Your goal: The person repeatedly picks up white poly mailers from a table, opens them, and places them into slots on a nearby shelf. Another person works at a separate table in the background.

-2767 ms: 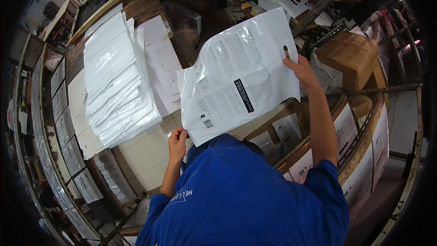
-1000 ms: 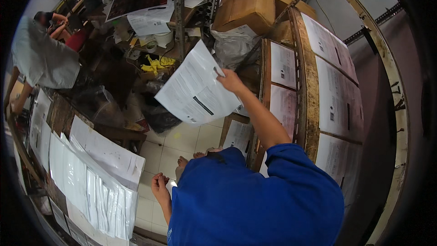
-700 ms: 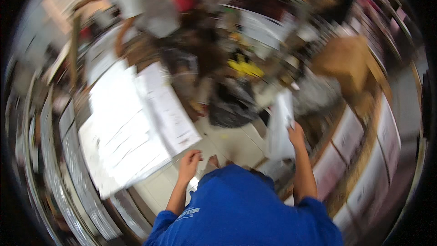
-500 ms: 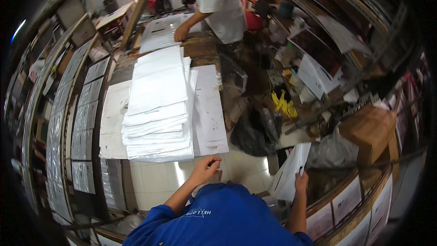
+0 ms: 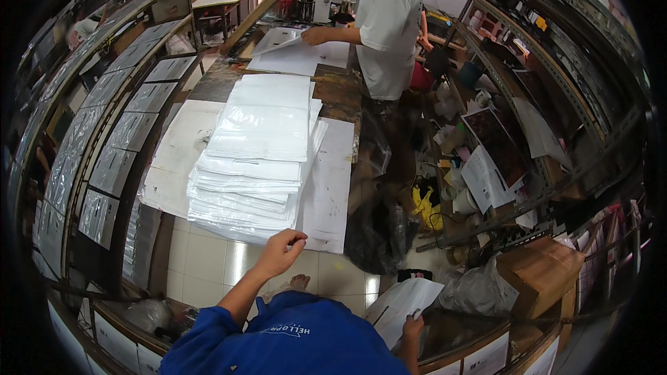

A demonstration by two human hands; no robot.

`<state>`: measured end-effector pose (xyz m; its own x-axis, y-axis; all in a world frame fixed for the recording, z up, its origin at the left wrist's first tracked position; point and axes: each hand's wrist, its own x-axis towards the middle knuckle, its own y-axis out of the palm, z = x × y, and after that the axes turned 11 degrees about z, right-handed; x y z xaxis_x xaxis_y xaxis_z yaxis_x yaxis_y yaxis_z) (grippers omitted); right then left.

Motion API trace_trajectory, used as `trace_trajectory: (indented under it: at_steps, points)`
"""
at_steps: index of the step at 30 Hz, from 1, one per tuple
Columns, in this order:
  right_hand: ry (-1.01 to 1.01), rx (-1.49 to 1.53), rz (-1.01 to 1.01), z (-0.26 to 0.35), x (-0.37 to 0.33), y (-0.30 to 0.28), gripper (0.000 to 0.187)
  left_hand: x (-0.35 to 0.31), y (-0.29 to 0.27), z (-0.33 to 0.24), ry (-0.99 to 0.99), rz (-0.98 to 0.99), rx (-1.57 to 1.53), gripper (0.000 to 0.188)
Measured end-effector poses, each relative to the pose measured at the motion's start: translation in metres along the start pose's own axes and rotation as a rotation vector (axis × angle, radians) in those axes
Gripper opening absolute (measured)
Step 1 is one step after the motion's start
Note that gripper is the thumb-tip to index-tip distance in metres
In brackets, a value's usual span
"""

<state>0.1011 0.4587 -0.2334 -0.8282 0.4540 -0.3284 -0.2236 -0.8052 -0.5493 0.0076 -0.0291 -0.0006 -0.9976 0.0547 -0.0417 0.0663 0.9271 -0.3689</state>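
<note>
L rack (image 5: 104, 264) holds printed sheets; white bag stack (image 5: 253, 146) on bench (image 5: 338, 89). Your L hand (image 5: 281, 251), nr stack's front, is empty, fingers half-curled; R hand (image 5: 413, 326) pinches printed bag (image 5: 399, 303), partly hidden. Far R: cardboard box (image 5: 545, 274), contents unseen.

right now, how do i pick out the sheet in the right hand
Find the big blue shirt at the bottom of the view. Just right of it, the right hand grips one white sheet. Unlike the white stack on the table, it is held alone.
</note>
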Motion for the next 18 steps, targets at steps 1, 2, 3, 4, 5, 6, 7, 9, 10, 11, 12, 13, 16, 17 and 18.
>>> trace_trajectory:
  at_steps: [1,2,3,4,5,6,7,9,10,11,12,13,16,17,18]
  points:
    - [0.022,0.01,0.004,-0.013,0.001,0.002,0.028,0.002,-0.005,-0.001,0.017,-0.022,0.005,0.022]
    - [-0.022,0.016,-0.004,-0.023,0.002,0.003,0.028,0.004,-0.009,0.0,0.027,-0.045,0.01,0.02]
    - [-0.005,-0.027,0.001,-0.03,0.003,0.002,0.027,0.006,-0.013,0.0,0.037,-0.067,0.007,0.02]
    - [0.011,-0.071,0.004,-0.037,0.004,0.001,0.027,0.009,-0.016,0.0,0.047,-0.088,0.004,0.02]
    - [0.029,-0.113,0.007,-0.044,0.005,-0.001,0.027,0.011,-0.019,0.0,0.057,-0.108,0.0,0.019]
    - [0.013,-0.1,0.006,-0.041,0.001,0.0,0.028,0.013,-0.022,0.004,0.133,-0.159,0.049,0.018]
    - [-0.003,-0.086,0.004,-0.038,-0.002,0.0,0.028,0.015,-0.025,0.005,0.142,-0.184,0.076,0.019]
    - [-0.025,-0.073,0.004,-0.033,-0.007,0.0,0.03,0.021,-0.035,0.005,0.159,-0.229,0.132,0.02]
    - [-0.031,-0.073,0.007,-0.034,-0.009,-0.001,0.031,0.023,-0.04,0.001,0.139,-0.24,0.143,0.019]
    - [-0.036,-0.073,0.008,-0.034,-0.011,-0.001,0.032,0.027,-0.044,0.003,0.153,-0.264,0.155,0.019]
    - [-0.035,-0.072,0.002,-0.032,-0.013,0.0,0.03,0.032,-0.049,0.005,0.169,-0.287,0.169,0.019]
    - [-0.034,-0.071,-0.005,-0.031,-0.014,0.001,0.028,0.037,-0.055,0.007,0.185,-0.31,0.182,0.019]
    - [0.019,-0.051,0.009,-0.004,-0.027,0.004,0.027,0.052,-0.071,0.007,0.213,-0.372,0.281,0.022]
    - [0.044,-0.041,0.019,0.008,-0.03,0.006,0.026,0.059,-0.076,0.007,0.237,-0.406,0.326,0.023]
    - [0.025,-0.071,0.004,0.014,-0.033,0.006,0.026,0.067,-0.081,0.006,0.259,-0.419,0.377,0.027]
